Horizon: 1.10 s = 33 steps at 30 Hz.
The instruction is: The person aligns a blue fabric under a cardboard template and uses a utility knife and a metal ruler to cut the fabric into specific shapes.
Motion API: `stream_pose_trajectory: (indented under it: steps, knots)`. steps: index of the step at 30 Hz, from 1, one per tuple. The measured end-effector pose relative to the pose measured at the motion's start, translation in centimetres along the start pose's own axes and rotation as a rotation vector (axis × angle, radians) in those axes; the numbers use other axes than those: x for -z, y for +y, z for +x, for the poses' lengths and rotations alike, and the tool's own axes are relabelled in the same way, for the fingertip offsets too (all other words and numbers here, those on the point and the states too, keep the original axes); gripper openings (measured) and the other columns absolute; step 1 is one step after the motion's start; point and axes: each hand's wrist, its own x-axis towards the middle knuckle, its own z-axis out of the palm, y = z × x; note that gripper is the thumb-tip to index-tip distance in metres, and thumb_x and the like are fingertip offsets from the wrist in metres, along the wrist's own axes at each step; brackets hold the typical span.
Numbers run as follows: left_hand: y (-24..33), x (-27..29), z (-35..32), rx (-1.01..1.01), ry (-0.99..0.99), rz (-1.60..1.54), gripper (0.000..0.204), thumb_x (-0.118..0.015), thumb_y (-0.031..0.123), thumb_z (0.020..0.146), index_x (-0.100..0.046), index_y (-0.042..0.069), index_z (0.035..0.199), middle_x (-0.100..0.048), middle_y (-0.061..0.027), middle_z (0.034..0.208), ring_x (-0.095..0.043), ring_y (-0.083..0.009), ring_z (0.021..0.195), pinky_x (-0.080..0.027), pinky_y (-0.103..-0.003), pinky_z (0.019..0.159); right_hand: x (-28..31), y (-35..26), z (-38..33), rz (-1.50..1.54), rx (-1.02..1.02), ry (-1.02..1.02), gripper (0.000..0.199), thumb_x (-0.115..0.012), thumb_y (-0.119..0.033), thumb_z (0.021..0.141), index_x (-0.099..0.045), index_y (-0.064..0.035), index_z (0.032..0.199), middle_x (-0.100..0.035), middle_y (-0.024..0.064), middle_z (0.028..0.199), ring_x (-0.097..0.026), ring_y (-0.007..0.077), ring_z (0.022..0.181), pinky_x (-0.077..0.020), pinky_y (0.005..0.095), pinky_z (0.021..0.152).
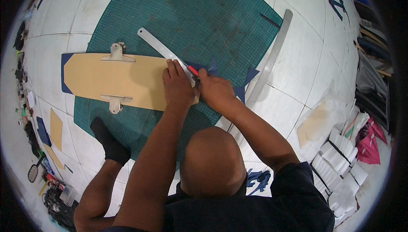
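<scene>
My left hand [178,86] lies on the tan cardboard piece [140,79], its fingers stretched out over a steel ruler [158,45] that runs diagonally across the far edge. A red and black utility knife [193,71] is in my closed right hand [217,92], right beside the ruler; its blade tip is too small to make out. Navy sheet material [66,74] shows from under the cardboard. Two metal bulldog clips, one on the far edge [115,54] and one on the near edge [114,103], grip the stack. Navy offcuts [250,75] lie right of my right hand.
The green cutting mat [191,15] spreads under the work on white floor tiles. A longer steel ruler [272,58] crosses its right edge. My socked foot [108,140] rests at the near left. Navy scraps [258,180] and white bundles [333,159] lie to the right.
</scene>
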Motion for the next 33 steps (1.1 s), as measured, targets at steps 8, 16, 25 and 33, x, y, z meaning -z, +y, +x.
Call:
stream_pose_trajectory:
  steps: [8, 16, 25, 33]
  knots:
    - [-0.1, -0.7, -0.3, 0.064, 0.106, -0.198, 0.093, -0.066, 0.052, 0.081, -0.044, -0.019, 0.136, -0.036, -0.0413, 0.148, -0.029, -0.0573, 0.141, -0.029, -0.065, 0.112, 1.8, 0.0, -0.3, 0.067, -0.048, -0.134, 0.023, -0.052, -0.016, 0.096, -0.047, -0.0046, 0.114, -0.070, 0.0252, 0.091, -0.070, 0.0447, 0.087, -0.0545, 0.0559, 0.074]
    - [0.5, 2.0, 0.1, 0.007, -0.088, 0.024, 0.080, -0.069, 0.061, 0.078, -0.065, -0.003, 0.126, -0.032, -0.0385, 0.153, -0.024, -0.0545, 0.145, -0.025, -0.063, 0.116, 0.0, 6.6, -9.6, -0.041, -0.136, -0.261, 0.024, -0.053, -0.015, 0.096, -0.045, -0.0053, 0.117, -0.069, 0.0230, 0.088, -0.071, 0.0446, 0.080, -0.0550, 0.0559, 0.068]
    - [0.0, 2.8, 0.9, 0.082, -0.301, -0.056, 0.066, -0.071, 0.058, 0.076, -0.074, 0.006, 0.117, -0.034, -0.0374, 0.152, -0.025, -0.0527, 0.145, -0.026, -0.060, 0.116, 1.7, 3.5, -5.7, 0.055, -0.079, -0.046, 0.021, -0.052, -0.017, 0.097, -0.044, -0.0057, 0.113, -0.070, 0.0239, 0.093, -0.071, 0.0422, 0.082, -0.0548, 0.0564, 0.067]
    - [0.4, 1.5, 0.5, 0.025, -0.080, 0.022, 0.060, -0.069, 0.051, 0.075, -0.074, 0.008, 0.115, -0.041, -0.0373, 0.147, -0.031, -0.0535, 0.141, -0.027, -0.062, 0.114, -0.3, 0.4, -0.4, 0.016, -0.040, 0.007, 0.024, -0.055, -0.021, 0.097, -0.046, -0.0042, 0.111, -0.070, 0.0238, 0.094, -0.071, 0.0427, 0.089, -0.0553, 0.0529, 0.073]
